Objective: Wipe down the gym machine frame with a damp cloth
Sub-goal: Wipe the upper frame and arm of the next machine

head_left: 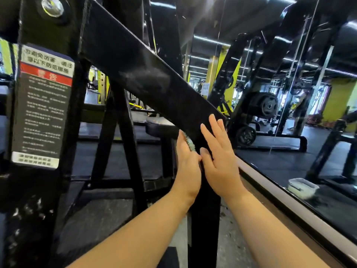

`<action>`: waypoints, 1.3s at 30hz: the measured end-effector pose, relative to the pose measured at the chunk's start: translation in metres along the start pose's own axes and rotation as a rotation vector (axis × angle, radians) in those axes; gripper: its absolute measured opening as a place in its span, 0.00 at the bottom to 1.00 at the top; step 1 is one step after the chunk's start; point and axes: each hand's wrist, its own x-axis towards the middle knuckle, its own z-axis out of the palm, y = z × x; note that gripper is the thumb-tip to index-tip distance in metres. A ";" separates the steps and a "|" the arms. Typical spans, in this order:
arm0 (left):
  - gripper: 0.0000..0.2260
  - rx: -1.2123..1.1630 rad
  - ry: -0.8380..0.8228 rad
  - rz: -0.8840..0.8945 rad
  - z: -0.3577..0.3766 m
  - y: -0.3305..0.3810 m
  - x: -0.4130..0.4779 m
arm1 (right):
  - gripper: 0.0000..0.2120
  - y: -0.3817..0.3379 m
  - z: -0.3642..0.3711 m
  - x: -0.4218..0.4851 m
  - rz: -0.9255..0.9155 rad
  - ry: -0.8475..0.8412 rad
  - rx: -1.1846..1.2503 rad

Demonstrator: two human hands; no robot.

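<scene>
A black gym machine frame (135,66) fills the view, with a wide slanted beam running from upper left down to an upright post (204,209) in the middle. My left hand (188,167) presses a small pale green cloth (190,143) flat against the left side of that post, and only the cloth's edge shows. My right hand (220,157) lies flat on the post's front face where the beam meets it, fingers straight and spread.
A warning label (41,105) with red and white bands sticks to the left upright. A wall mirror (289,93) on the right reflects weight plates and yellow pillars. A white tub (302,187) shows near the mirror's lower edge. Frame bars cross behind.
</scene>
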 end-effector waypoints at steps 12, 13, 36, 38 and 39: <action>0.18 0.330 -0.061 -0.264 -0.067 0.036 -0.030 | 0.14 -0.067 0.058 -0.051 0.653 0.260 0.725; 0.17 0.194 -0.050 -0.315 -0.072 0.046 -0.031 | 0.19 -0.078 0.066 -0.049 0.655 0.200 0.754; 0.26 0.779 0.186 0.157 -0.243 0.163 -0.016 | 0.20 -0.199 0.203 0.080 0.537 0.222 1.092; 0.26 0.673 0.185 0.121 -0.249 0.162 -0.016 | 0.23 -0.186 0.238 0.022 0.595 0.132 1.200; 0.25 0.669 0.180 0.107 -0.254 0.161 -0.017 | 0.28 -0.181 0.258 -0.009 0.654 0.043 1.244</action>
